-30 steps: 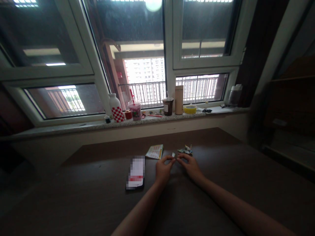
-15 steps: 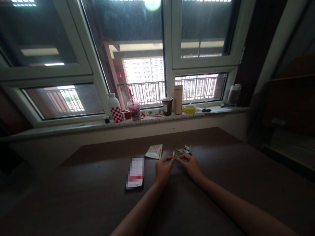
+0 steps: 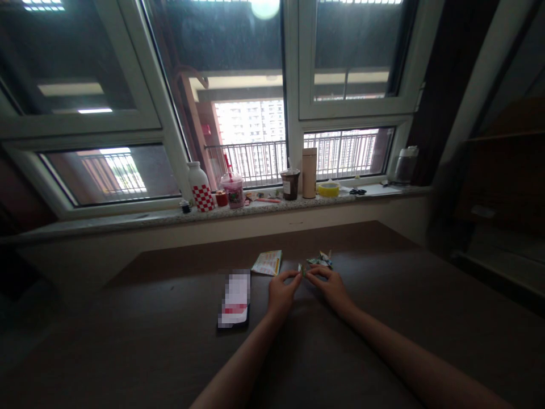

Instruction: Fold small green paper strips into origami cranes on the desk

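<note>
Between the fingertips of both hands is a small folded piece of printed paper [image 3: 301,269], greenish and white. My left hand [image 3: 283,291] pinches it from the left, thumb and forefinger together. From the other side my right hand [image 3: 327,285] pinches it the same way. Just beyond the right fingers lie folded paper pieces [image 3: 324,259] with pointed tips; how many there are I cannot tell. A flat printed paper sheet [image 3: 267,263] with a yellow edge rests beyond the left hand. To the left of that hand a phone [image 3: 235,298] lies on the table, its screen blurred.
The dark table [image 3: 149,352] reaches toward a granite windowsill [image 3: 255,208]. On the sill stand a checkered bottle [image 3: 201,190], a pink drink cup [image 3: 232,190], a brown cup [image 3: 290,184], a tan flask [image 3: 309,173], yellow tape [image 3: 328,189] and black scissors [image 3: 357,192].
Both hands stay in nearly the same place, still pinching the small paper. The paper between the fingertips has shifted slightly in angle. Everything else lies as before.
</note>
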{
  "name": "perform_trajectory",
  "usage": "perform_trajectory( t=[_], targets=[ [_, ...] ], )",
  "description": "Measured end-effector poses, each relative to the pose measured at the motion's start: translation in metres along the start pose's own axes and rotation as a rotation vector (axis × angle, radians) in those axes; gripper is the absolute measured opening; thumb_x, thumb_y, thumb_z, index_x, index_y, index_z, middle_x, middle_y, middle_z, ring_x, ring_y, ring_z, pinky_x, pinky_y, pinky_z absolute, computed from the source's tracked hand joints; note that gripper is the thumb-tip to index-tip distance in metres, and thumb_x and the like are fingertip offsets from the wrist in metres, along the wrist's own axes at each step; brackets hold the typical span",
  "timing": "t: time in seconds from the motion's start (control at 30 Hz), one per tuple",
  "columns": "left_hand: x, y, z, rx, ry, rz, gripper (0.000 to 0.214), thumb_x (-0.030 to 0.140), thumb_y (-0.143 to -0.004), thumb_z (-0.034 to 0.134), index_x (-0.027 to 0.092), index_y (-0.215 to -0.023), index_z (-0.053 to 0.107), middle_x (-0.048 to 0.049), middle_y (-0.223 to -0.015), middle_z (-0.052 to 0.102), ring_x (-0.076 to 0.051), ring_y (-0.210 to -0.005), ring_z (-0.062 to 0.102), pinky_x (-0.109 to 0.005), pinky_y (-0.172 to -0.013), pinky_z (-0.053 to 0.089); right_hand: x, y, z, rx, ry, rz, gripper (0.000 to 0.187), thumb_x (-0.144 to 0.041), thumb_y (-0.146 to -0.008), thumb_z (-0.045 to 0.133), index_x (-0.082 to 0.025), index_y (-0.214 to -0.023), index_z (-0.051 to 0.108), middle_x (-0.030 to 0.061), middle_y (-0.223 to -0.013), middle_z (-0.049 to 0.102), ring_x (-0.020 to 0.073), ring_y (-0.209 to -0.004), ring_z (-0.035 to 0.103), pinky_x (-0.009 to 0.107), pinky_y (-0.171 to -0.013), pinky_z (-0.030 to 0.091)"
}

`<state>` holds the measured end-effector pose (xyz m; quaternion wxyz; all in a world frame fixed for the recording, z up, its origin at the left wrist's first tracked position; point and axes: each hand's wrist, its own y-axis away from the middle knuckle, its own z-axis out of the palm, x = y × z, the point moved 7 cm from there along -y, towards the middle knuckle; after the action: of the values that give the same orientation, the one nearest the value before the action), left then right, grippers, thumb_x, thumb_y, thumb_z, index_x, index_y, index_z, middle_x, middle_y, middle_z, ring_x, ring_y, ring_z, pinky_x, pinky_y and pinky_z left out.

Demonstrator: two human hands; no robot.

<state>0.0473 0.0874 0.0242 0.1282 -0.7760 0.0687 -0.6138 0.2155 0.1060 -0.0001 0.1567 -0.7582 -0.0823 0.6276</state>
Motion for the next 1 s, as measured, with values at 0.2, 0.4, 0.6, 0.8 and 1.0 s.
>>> perform_trajectory(
  t=[0.2, 0.4, 0.6, 0.8, 1.0],
  targets=[
    [0.0027, 0.0019, 0.0011, 0.022, -0.007, 0.004, 0.017, 0.032, -0.072, 0.068, 0.018, -0.079, 0.077, -0.0042, -0.084, 0.078, -0.023, -0.087, 0.071, -0.033, -0.085, 0.052, 0.0032, 0.0022, -0.0016, 0.052, 0.011, 0.025, 0.036, -0.058, -0.063, 0.075, -0.023, -0.073, 0.078, 0.0120, -0.110, 0.072, 0.0312, -0.111, 0.062, 0.048, -0.104, 0.039],
    [0.0026, 0.0032, 0.0015, 0.030, 0.012, 0.056, 0.016, 0.030, -0.071, 0.069, 0.018, -0.079, 0.074, -0.0041, -0.081, 0.077, -0.021, -0.083, 0.071, -0.031, -0.081, 0.053, -0.0023, 0.0028, -0.0026, 0.058, 0.062, -0.024, 0.033, -0.056, -0.066, 0.073, -0.024, -0.072, 0.077, 0.0113, -0.109, 0.072, 0.0299, -0.109, 0.062, 0.048, -0.103, 0.040],
    [-0.0043, 0.0015, 0.0016, 0.044, -0.038, 0.050, 0.016, 0.033, -0.073, 0.068, 0.018, -0.075, 0.073, -0.0038, -0.079, 0.076, -0.020, -0.081, 0.070, -0.030, -0.078, 0.051, -0.0035, 0.0036, -0.0016, 0.078, 0.091, -0.029, 0.033, -0.057, -0.067, 0.073, -0.024, -0.069, 0.076, 0.0106, -0.108, 0.071, 0.0286, -0.107, 0.062, 0.047, -0.103, 0.039],
    [-0.0028, 0.0022, 0.0016, 0.062, -0.059, 0.040, 0.015, 0.032, -0.074, 0.068, 0.018, -0.073, 0.072, -0.0037, -0.076, 0.075, -0.020, -0.077, 0.070, -0.030, -0.075, 0.051, -0.0048, 0.0063, 0.0008, 0.091, 0.132, -0.062, 0.031, -0.053, -0.071, 0.071, -0.023, -0.069, 0.074, 0.0109, -0.105, 0.070, 0.0281, -0.107, 0.061, 0.047, -0.102, 0.039],
    [-0.0005, 0.0032, 0.0023, 0.052, -0.078, 0.040, 0.013, 0.030, -0.074, 0.067, 0.018, -0.072, 0.071, -0.0039, -0.076, 0.075, -0.019, -0.077, 0.070, -0.029, -0.075, 0.051, -0.0012, 0.0067, 0.0032, 0.090, 0.091, -0.096, 0.029, -0.051, -0.071, 0.071, -0.022, -0.072, 0.065, 0.0091, -0.101, 0.070, 0.0269, -0.104, 0.063, 0.046, -0.099, 0.044]
  ],
)
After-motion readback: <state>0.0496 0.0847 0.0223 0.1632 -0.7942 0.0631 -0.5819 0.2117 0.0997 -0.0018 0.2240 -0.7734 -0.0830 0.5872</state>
